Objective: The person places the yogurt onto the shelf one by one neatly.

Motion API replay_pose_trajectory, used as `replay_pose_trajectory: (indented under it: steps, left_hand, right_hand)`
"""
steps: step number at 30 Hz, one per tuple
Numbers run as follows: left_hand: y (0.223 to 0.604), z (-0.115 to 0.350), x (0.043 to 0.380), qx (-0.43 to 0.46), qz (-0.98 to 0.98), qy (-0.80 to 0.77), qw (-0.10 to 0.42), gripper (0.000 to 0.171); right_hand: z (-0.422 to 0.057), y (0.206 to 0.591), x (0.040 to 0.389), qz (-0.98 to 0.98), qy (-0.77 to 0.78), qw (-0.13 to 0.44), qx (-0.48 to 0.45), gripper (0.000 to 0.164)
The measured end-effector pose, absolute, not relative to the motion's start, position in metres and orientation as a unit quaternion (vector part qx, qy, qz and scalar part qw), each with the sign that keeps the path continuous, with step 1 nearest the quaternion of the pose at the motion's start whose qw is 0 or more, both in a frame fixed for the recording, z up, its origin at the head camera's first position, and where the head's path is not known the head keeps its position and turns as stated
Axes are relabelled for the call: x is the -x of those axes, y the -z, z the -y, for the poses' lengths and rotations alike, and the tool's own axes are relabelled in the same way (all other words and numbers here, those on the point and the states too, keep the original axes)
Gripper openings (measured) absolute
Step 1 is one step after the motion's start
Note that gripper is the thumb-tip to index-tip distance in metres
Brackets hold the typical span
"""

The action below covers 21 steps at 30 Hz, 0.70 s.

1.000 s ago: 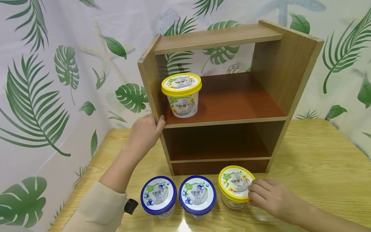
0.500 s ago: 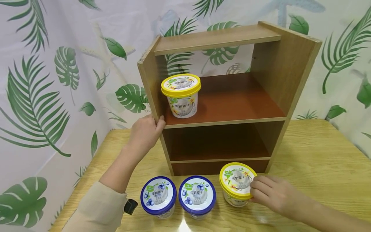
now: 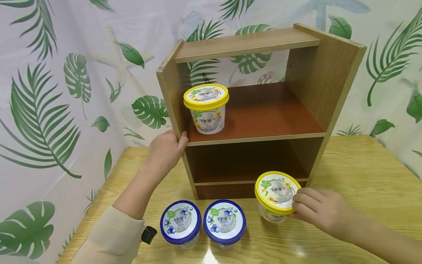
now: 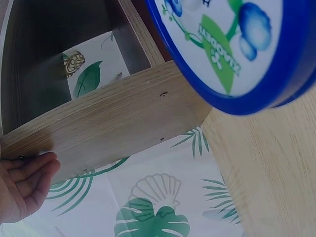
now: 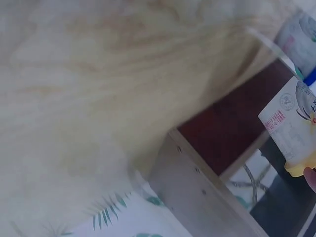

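My right hand (image 3: 324,212) pinches a tub with a yellow lid (image 3: 278,192) by its right rim. This tub, printed with yellow flowers, is tilted and held above the table in front of the shelf unit (image 3: 255,138). In the right wrist view only a fingertip (image 5: 311,178) shows at the tub's yellow rim. With my left hand (image 3: 166,148) I grip the unit's left side panel, thumb at its front edge; the left wrist view shows fingers (image 4: 29,182) against the panel. A second yellow-lidded tub (image 3: 208,123) stands upright at the left of the upper shelf.
Two blue-lidded tubs (image 3: 180,222) with blueberry prints stand side by side on the wooden table (image 3: 359,176), left of the held tub. The unit has a lower compartment (image 3: 247,163) under the red-brown shelf. A leaf-patterned sheet (image 3: 99,66) hangs behind.
The yellow-lidded tub in my right hand has risen off the table, tilted, and moved slightly right and towards the shelf unit. My left hand has stayed in place.
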<state>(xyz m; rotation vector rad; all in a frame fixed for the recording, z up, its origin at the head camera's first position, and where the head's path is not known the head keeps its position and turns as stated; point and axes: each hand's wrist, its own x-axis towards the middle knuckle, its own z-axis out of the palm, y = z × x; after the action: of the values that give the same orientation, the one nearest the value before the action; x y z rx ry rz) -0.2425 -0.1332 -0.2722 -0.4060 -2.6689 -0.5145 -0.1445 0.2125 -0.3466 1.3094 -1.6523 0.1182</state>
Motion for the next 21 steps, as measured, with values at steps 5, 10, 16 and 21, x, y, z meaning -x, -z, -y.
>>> replay_pose_trajectory:
  steps: [5,10,16,21]
  left_hand:
    - [0.273,0.133,0.243,0.149,0.952,0.180,0.199,0.040]
    - [0.274,0.134,0.244,0.148,0.952,0.178,0.201,0.040]
    - [0.273,0.134,0.244,0.148,0.951,0.174,0.207,0.040]
    - [0.273,0.134,0.243,0.148,0.952,0.173,0.204,0.040]
  right_hand:
    - [-0.215,0.332,0.146,0.673,-0.052,0.497,-0.546,0.036]
    - [-0.218,0.324,0.149,0.666,-0.051,0.496,-0.555,0.034]
    - [-0.218,0.316,0.150,0.658,-0.056,0.499,-0.562,0.033]
    - [-0.219,0.309,0.146,0.665,-0.048,0.492,-0.559,0.034]
